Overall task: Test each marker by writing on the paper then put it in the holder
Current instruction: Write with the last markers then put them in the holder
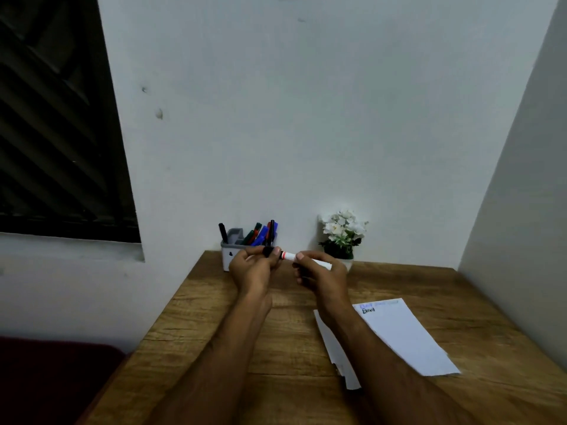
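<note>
A white marker point(306, 260) with a red band lies level between both hands, above the far part of the wooden table point(214, 317). My right hand point(322, 277) grips its white barrel. My left hand point(250, 269) is closed on its black cap point(267, 251) at the left end. Just behind my left hand, a grey holder point(228, 251) stands against the wall with several markers in it: black, green, red and blue. The white paper point(408, 335) lies at the right, partly under my right forearm, with blue and black writing at its top edge.
A small pot of white flowers point(342, 233) stands at the back, right of the holder. White walls close the table at the back and right. A dark window point(58, 118) is at the left, and a dark red seat point(55, 378) sits below the table's left edge.
</note>
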Motion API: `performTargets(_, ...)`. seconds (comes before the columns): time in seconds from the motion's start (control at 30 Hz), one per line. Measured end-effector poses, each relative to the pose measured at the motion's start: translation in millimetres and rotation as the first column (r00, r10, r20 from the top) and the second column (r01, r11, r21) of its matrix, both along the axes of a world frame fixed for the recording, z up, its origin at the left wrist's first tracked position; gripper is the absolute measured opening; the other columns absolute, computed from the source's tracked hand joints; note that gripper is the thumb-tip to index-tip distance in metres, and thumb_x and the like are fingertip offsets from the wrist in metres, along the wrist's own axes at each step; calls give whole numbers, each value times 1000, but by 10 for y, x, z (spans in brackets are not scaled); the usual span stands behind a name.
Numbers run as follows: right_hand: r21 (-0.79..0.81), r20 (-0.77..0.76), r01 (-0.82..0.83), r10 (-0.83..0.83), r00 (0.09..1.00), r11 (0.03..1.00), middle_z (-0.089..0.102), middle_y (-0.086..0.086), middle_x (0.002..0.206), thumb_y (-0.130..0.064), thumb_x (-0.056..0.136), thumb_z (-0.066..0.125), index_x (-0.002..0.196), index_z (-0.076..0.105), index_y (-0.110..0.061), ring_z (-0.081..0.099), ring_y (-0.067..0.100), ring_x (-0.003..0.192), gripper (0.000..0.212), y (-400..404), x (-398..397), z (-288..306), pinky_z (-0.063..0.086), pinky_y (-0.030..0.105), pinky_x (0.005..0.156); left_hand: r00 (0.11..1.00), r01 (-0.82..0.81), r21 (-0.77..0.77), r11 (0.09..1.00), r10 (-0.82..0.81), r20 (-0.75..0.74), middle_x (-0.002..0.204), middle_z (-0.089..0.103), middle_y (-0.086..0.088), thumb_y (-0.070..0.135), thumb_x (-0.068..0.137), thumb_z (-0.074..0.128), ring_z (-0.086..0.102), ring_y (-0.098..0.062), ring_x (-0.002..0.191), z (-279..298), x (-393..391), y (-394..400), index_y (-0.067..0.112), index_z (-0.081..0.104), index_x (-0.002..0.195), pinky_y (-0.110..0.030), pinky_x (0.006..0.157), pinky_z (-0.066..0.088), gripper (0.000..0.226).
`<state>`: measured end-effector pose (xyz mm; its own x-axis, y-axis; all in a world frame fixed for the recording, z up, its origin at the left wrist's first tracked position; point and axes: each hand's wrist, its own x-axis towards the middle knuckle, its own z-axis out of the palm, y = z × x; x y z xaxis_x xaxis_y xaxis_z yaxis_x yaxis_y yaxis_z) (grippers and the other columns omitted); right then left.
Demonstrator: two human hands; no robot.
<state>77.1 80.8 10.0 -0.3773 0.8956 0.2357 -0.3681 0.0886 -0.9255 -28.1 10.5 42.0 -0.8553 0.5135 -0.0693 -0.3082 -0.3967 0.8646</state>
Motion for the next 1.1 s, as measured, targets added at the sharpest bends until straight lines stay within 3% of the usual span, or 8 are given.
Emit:
performTargets(0.13,204,181,2,-39,983,979,79,7,84,-4,84,82,96,79,-6,77,21,78,13,53,-257,-19,62,31,69,944,-121,-25,992,107,-314,93,73,-11,-11,72,79,70,-3,70,51,-307,-103,1,66,106,-12,61,53,38)
performTargets(0.27,497,382,-130,-81,921,858,80,0,99,-13,88,80,110,80,-12,75,12,92,22,93,-630,85,61,28,83,789,-183,-57,981,112,-604,85,72,4,-9,74,78,70,2,74,219,-529,-155,7,75,100,-7,63,50,31)
performTargets(0.33,593,423,-146,-152,894,792,80,0,99,-13,89,78,109,81,-13,73,9,89,20,140,-823,228,57,22,78,733,-191,-39,981,116,-670,82,73,7,-7,76,76,70,3,73,355,-656,-147,8,77,99,-10,65,52,27)
performTargets(0.43,684,393,-119,-226,891,720,79,-2,89,-17,89,78,101,81,-13,72,9,78,13,229,-1080,470,60,28,69,629,-224,15,975,156,-761,83,74,8,-1,80,74,70,4,77,557,-870,-131,10,78,99,-10,75,51,22)
performTargets(0.57,721,343,-71,-266,901,689,80,1,93,-12,90,78,100,80,-11,73,6,81,11,323,-1371,731,58,21,76,507,-255,29,967,159,-847,88,75,8,3,81,75,69,6,83,767,-1179,-58,12,78,101,-6,76,49,22)
performTargets(0.77,746,446,-135,-338,829,652,79,7,93,-17,94,74,99,79,-9,73,18,83,12,500,-1768,708,61,34,86,419,-253,-83,964,32,-907,91,75,10,4,80,77,69,6,84,722,-1598,172,14,78,102,-5,75,49,24)
performTargets(1.1,768,567,-274,-417,710,578,79,7,100,-23,94,68,105,80,-10,70,20,91,21,717,-1887,562,53,29,87,508,-196,-358,913,-218,-833,88,76,5,10,72,85,70,1,81,314,-1928,446,14,78,100,-10,75,55,30)
